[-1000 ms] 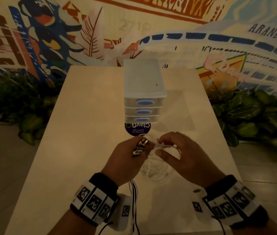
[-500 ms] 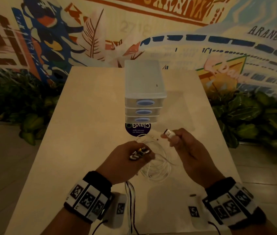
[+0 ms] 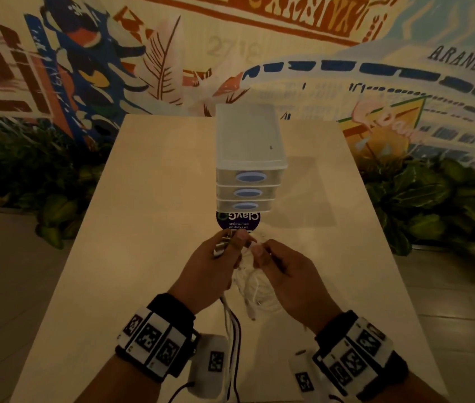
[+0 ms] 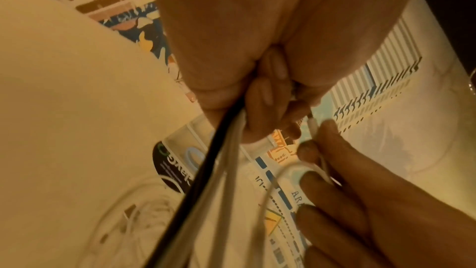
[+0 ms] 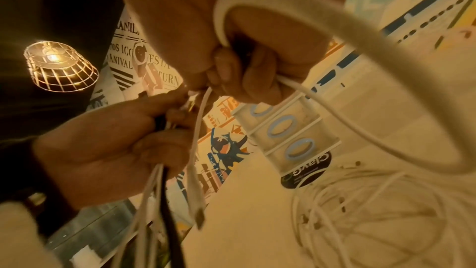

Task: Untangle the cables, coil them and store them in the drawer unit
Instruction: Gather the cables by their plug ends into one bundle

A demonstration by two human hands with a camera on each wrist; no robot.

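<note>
My left hand (image 3: 218,263) grips a bundle of cable ends (image 3: 222,248), their plugs sticking up past the fingers; black and white leads (image 3: 231,327) hang down from it toward me. Close beside it, my right hand (image 3: 277,266) pinches a white cable (image 5: 342,127) that loops off the fingers. A tangle of thin white cables (image 3: 255,289) lies on the table under both hands, also seen as a loose pile (image 5: 373,211) in the right wrist view. The translucent three-drawer unit (image 3: 247,158) stands just beyond, all drawers closed.
A pale table (image 3: 149,222) carries everything. A round dark sticker (image 3: 238,221) lies in front of the drawer unit. Leafy plants (image 3: 433,210) flank the table on both sides below a painted mural wall (image 3: 230,48). A wire-cage lamp (image 5: 60,66) hangs overhead.
My right hand, which half a second ago held a white plug up and away to the right, has come back in beside the left hand. Both hands sit slightly farther from me.
</note>
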